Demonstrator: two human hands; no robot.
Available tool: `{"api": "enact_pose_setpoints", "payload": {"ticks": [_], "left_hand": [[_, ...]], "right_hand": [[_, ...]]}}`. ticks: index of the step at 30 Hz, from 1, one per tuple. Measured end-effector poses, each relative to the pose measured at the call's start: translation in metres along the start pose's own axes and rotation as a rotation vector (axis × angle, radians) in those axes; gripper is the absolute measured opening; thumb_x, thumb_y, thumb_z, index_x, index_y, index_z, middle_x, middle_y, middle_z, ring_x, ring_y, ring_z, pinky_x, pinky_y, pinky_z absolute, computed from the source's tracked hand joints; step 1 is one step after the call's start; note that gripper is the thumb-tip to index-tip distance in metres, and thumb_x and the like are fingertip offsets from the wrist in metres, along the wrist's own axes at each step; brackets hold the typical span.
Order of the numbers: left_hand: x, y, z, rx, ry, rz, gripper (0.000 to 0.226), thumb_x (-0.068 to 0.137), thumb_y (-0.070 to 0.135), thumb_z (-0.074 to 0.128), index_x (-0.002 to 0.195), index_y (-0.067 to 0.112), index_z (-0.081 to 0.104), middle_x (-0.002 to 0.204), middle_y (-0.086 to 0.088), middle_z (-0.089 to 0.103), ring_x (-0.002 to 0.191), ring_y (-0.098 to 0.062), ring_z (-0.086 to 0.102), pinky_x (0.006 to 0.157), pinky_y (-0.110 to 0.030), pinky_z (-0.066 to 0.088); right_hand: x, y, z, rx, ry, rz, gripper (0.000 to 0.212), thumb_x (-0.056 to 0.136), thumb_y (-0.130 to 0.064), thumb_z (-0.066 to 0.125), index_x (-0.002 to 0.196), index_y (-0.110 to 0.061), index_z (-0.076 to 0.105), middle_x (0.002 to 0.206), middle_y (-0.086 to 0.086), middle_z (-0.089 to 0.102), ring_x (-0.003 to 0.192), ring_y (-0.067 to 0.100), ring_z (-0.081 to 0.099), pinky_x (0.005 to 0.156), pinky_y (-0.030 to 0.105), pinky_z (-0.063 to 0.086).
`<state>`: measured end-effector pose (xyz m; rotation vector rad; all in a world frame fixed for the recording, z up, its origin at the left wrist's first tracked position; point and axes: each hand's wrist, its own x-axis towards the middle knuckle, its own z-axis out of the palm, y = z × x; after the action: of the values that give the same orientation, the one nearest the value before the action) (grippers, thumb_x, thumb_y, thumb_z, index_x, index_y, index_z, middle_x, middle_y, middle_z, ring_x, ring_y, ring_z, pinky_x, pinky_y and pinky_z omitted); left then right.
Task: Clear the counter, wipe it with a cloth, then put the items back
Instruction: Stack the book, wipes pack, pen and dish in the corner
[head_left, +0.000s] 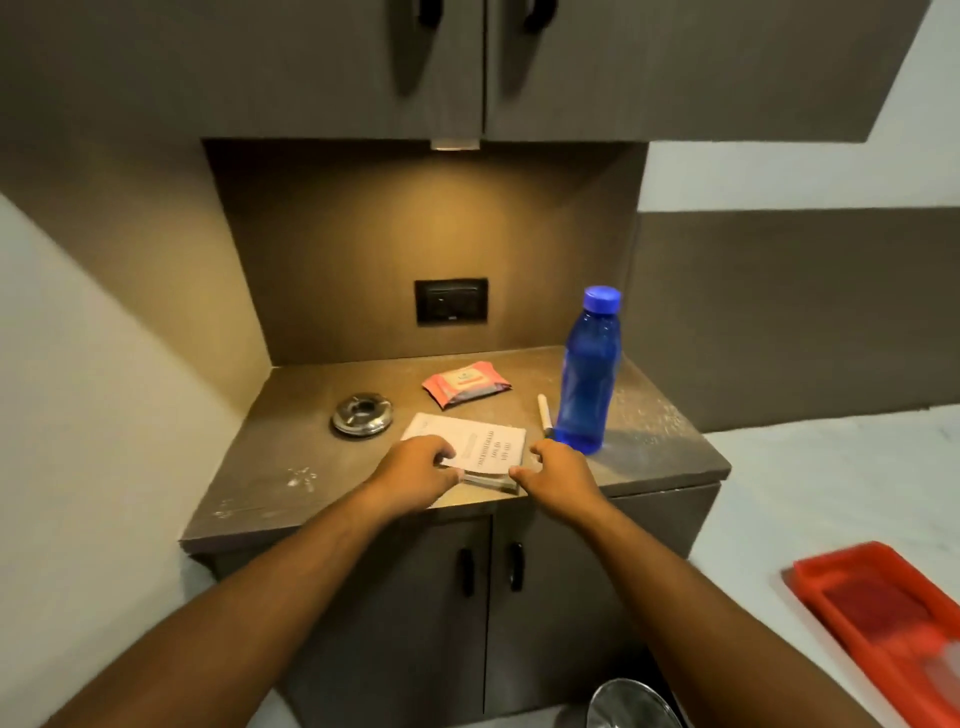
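Observation:
A white book (478, 446) lies on the brown counter (291, 457) near its front edge. My left hand (415, 467) grips the book's near left corner, fingers curled over the cover. My right hand (558, 470) is at the book's near right corner, fingers bent and touching its edge. Behind the book lie a pink wipes packet (466, 383) and a white marker (545, 414). A blue bottle (587, 379) stands upright on the right. A round metal ashtray (362, 414) sits on the left.
The counter sits in a niche with a black socket plate (451, 301) on the back wall and cupboards above. Below are two cabinet doors (488, 597). A red tray (883, 623) lies on a pale surface at the right. A metal bin lid (631, 706) is on the floor.

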<state>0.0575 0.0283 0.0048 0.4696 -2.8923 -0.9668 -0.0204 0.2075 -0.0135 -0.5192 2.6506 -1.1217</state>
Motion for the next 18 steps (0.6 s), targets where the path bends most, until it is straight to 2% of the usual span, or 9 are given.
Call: {"api": "enact_pose_setpoints", "payload": {"ticks": [3,5,7,11,13,15,18], "left_hand": [[0.007,-0.017,-0.016,0.037,0.033,-0.070,0.042,0.086,0.028,0.066,0.126,0.019,0.058,0.131,-0.005,0.058,0.114,-0.022,0.056,0.092,-0.031,0.049],[0.012,-0.025,-0.020,0.038,0.033,-0.100,0.044,0.086,0.027,0.065,0.128,0.019,0.056,0.134,-0.006,0.056,0.117,-0.023,0.055,0.094,-0.034,0.049],[0.017,-0.029,-0.019,0.060,0.026,-0.112,0.044,0.087,0.026,0.064,0.129,0.019,0.056,0.136,-0.006,0.056,0.119,-0.023,0.054,0.094,-0.034,0.048],[0.033,-0.032,-0.011,0.146,0.018,-0.111,0.042,0.088,0.027,0.062,0.129,0.021,0.056,0.137,-0.005,0.054,0.121,-0.023,0.052,0.097,-0.035,0.046],[0.044,-0.031,-0.007,0.165,0.006,-0.110,0.042,0.090,0.029,0.060,0.132,0.023,0.053,0.138,-0.004,0.053,0.122,-0.022,0.052,0.096,-0.035,0.046],[0.060,-0.030,-0.003,0.169,0.010,-0.109,0.043,0.092,0.029,0.058,0.134,0.025,0.050,0.138,-0.003,0.053,0.122,-0.022,0.052,0.096,-0.036,0.046],[0.086,-0.028,0.001,0.224,0.001,-0.097,0.047,0.090,0.025,0.060,0.135,0.024,0.048,0.137,-0.004,0.053,0.121,-0.023,0.052,0.096,-0.038,0.046]], "right_hand": [[0.013,-0.012,0.012,-0.041,-0.041,0.005,0.046,0.090,-0.024,0.065,0.132,-0.012,0.051,0.136,0.007,0.058,0.120,0.023,0.059,0.077,0.023,0.054],[0.024,-0.018,0.019,-0.084,-0.055,-0.008,0.045,0.090,-0.025,0.065,0.132,-0.014,0.052,0.137,0.007,0.057,0.120,0.023,0.059,0.061,0.015,0.046],[0.039,-0.022,0.024,-0.139,-0.065,-0.025,0.045,0.090,-0.027,0.064,0.132,-0.014,0.052,0.136,0.007,0.058,0.119,0.023,0.059,0.055,0.013,0.038],[0.073,-0.028,0.031,-0.334,-0.113,-0.056,0.039,0.091,-0.026,0.062,0.127,-0.013,0.054,0.125,0.009,0.062,0.106,0.022,0.061,0.071,0.022,0.044],[0.092,-0.028,0.035,-0.434,-0.159,-0.063,0.028,0.090,-0.022,0.063,0.117,-0.015,0.057,0.115,0.008,0.064,0.094,0.018,0.059,0.077,0.026,0.049],[0.113,-0.026,0.036,-0.522,-0.207,-0.052,0.019,0.088,-0.019,0.065,0.105,-0.017,0.057,0.108,0.007,0.064,0.090,0.016,0.060,0.081,0.029,0.053],[0.143,-0.020,0.035,-0.585,-0.349,-0.012,0.031,0.081,-0.027,0.073,0.106,-0.018,0.056,0.108,0.005,0.063,0.095,0.018,0.062,0.085,0.032,0.054]]}}
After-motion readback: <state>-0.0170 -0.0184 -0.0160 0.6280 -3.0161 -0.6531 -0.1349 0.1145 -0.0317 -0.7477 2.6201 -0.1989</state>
